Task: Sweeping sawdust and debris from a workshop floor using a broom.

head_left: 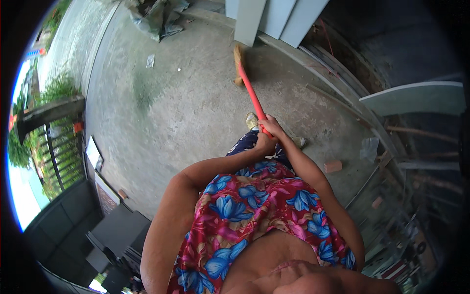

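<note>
A broom with a red handle (253, 96) slants away from my body over the concrete floor. Its tan bristle head (238, 61) rests at the floor near the leaning boards. My right hand (272, 126) wraps round the handle. Just below it, closer to my body, my left hand (267, 143) is closed round the handle's end. The fingers of both hands are partly hidden. Beneath the handle, one of my shoes (251, 120) shows on the floor.
Pale boards (274, 19) lean at the far side. Crumpled plastic sheeting (154, 22) lies far left, and a scrap of paper (150, 61) is on the floor. A brick (333, 166) sits to the right, near long strips of material. A railing (61, 157) stands left.
</note>
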`<state>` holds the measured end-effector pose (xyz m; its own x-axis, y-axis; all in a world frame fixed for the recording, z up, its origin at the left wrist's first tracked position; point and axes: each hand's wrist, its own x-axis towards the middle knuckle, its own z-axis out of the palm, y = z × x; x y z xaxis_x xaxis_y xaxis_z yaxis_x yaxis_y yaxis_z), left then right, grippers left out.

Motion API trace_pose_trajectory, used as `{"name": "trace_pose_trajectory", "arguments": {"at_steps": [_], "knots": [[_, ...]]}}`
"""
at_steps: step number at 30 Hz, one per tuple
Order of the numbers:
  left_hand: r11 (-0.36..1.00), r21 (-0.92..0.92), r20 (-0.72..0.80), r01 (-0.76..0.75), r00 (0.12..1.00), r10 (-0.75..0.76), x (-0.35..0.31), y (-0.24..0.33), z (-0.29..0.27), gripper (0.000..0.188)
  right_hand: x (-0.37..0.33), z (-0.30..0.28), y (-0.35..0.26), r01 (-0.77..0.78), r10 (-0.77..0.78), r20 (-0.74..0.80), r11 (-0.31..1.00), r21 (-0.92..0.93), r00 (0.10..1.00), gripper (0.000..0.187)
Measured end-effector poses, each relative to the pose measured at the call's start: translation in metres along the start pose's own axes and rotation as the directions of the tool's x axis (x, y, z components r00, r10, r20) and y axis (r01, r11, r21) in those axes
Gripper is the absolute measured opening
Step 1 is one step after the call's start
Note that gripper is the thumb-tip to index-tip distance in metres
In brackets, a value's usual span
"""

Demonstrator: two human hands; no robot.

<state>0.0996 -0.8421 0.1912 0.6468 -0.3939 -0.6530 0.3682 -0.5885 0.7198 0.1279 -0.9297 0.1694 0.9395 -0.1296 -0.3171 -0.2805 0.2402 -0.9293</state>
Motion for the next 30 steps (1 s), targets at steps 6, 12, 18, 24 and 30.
{"name": "trace_pose_trajectory", "arguments": {"at_steps": [6, 12, 18, 24, 30], "knots": [[0.937, 0.183, 0.226, -0.297, 0.940, 0.254, -0.028, 0.019, -0.045, 0.063, -0.017, 0.016, -0.017, 0.056, -0.015, -0.278, 0.989, 0.138, 0.960, 0.013], [0.804, 0.314, 0.364, -0.504, 0.846, 0.389, 0.010, 0.036, -0.136, 0.027, 0.063, 0.039, -0.014, -0.238, 0.284, -0.313, 0.955, 0.178, 0.906, 0.012], [0.888, -0.429, -0.155, -0.168, 0.982, 0.111, 0.026, 0.035, -0.215, 0.020, 0.172, 0.130, -0.045, -0.252, 0.261, 0.013, 0.943, -0.216, 0.965, 0.011], [0.889, -0.151, -0.532, -0.431, 0.794, 0.295, 0.071, -0.015, -0.215, 0.063, 0.173, 0.196, -0.054, -0.108, 0.142, 0.307, 0.986, -0.127, 0.941, 0.011], [0.863, -0.141, -0.393, -0.485, 0.827, 0.401, -0.098, -0.052, -0.228, 0.042, 0.041, 0.219, -0.047, -0.270, 0.272, 0.173, 0.962, -0.037, 0.947, 0.009]]}}
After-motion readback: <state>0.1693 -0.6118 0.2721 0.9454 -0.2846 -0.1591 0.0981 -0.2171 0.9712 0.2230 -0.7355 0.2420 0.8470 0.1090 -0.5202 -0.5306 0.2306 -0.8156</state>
